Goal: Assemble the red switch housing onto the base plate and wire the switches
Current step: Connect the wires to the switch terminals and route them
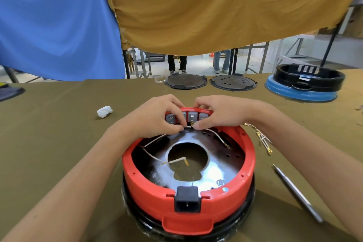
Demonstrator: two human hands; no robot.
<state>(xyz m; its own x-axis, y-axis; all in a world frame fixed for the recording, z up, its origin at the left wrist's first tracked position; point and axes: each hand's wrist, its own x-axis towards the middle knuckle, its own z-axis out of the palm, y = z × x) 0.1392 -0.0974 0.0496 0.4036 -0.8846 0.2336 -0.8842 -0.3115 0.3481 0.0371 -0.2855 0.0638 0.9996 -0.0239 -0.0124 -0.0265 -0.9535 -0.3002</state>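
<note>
The red switch housing (248, 160) sits as a ring on the shiny metal base plate (218, 171), which has a round hole in its middle. A row of grey switches (192, 116) lines the housing's far wall. My left hand (157, 116) and my right hand (220, 113) meet at that wall, and both pinch a short white wire (189, 127) just below the switches. More white wires (220, 136) with brass terminals lie loose inside the ring. A black power socket (187, 199) is set in the near wall.
A metal tool (296, 192) lies to the right of the housing, with loose terminal wires (264, 140) beyond it. A white paper wad (104, 111) lies at left. Two dark round lids (185, 81) and a black-and-blue housing (306, 82) stand at the far edge.
</note>
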